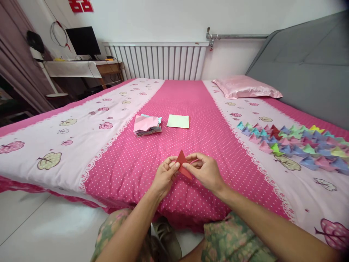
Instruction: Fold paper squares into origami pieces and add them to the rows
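Note:
A piece of red folded paper (181,159), narrow and pointed at top and bottom, is held up above the near part of the bed. My left hand (167,175) pinches its left side, thumb on the face turned toward me. From the right, my right hand (205,171) grips it with the thumb on the front and the fingers bent behind. Farther back on the bed lies a stack of creased coloured paper (147,124) with a pink sheet on top. Beside it rests a pale green sheet pile (178,121) with a red edge showing at its right.
Rows of small folded paper boats (297,145) in many colours cover the bed's right side. A pink pillow (247,86) lies behind them against the grey headboard (305,62). A white radiator (160,60) and a desk with a monitor (83,41) stand beyond the bed (185,98).

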